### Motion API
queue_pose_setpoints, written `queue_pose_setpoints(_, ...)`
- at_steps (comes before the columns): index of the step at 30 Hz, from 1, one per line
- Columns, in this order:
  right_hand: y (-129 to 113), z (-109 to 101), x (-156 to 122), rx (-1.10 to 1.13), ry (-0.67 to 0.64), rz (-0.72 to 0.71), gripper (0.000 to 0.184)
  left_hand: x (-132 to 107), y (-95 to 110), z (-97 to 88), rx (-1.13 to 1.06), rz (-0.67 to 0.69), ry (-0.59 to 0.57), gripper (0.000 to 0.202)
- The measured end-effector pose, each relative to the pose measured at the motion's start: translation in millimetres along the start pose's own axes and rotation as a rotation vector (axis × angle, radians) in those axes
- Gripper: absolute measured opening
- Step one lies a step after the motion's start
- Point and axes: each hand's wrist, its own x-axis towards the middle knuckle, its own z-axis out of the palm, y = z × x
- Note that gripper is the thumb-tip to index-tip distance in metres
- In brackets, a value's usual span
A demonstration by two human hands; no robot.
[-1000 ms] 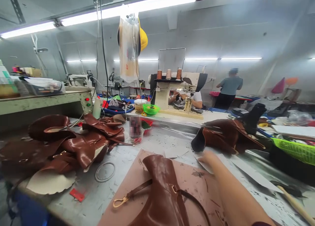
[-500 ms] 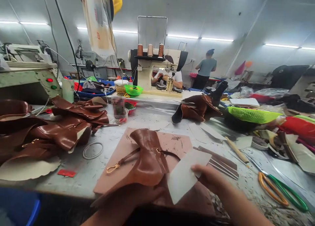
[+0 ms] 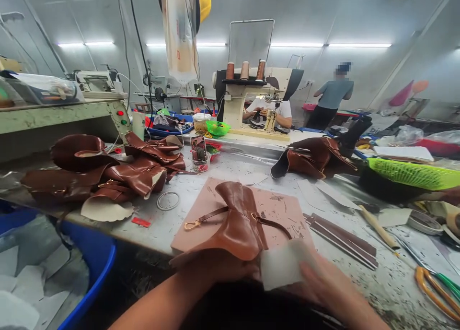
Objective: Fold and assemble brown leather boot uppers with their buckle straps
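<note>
A brown leather boot upper (image 3: 237,224) with a thin strap and a gold-coloured buckle lies on a pinkish board (image 3: 280,205). My left hand (image 3: 230,268) is at its near edge, closed on the leather from below, with the fingers partly hidden. A white sheet (image 3: 282,265), like paper or backing, is pinched in my right hand (image 3: 318,272), blurred by motion. The sheet's left edge is close to the upper's lower right side. Brown strips (image 3: 343,239) with pale edges rest to the right of the board.
More brown leather uppers (image 3: 136,171) are piled at left, near a ring (image 3: 168,201) and a red scrap (image 3: 141,222). A blue bin (image 3: 104,267) holds white pieces. Orange-and-green-handled scissors (image 3: 436,289) and a wooden-handled tool (image 3: 379,227) lie right. A person works behind a sewing machine (image 3: 235,104).
My view has turned left, bringing the blue bin's contents into sight. My right hand has brought the white sheet lower and nearer to my left hand at the upper's near edge.
</note>
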Motion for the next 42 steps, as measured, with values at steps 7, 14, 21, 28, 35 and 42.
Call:
queue_pose_setpoints(7,-2,-61,-17,0.101,-0.011,0.614,0.043,-27,25,9.9,0.465,0.037,-0.095,0.057)
queue_pose_setpoints(14,-21,-20,-29,0.04,0.484,0.035,0.038,-45,50,15.7,-0.419,-0.061,-0.217,0.088)
queue_pose_setpoints(21,-13,12,-64,0.318,0.226,-0.134,0.04,-27,79,28.4,-1.169,-0.124,-0.002,0.056)
queue_pose_setpoints(28,-21,-12,-60,0.677,0.008,0.32,0.049,-25,72,43.0,-1.353,-0.409,-0.332,0.031)
queue_pose_setpoints(35,-58,40,-56,0.055,0.275,-0.331,0.042,-33,86,60.5,-1.725,-0.459,-0.004,0.046)
queue_pose_setpoints(42,-26,16,-39,0.16,0.014,-0.05,0.04,-42,67,46.6,-1.103,-0.289,-0.26,0.058)
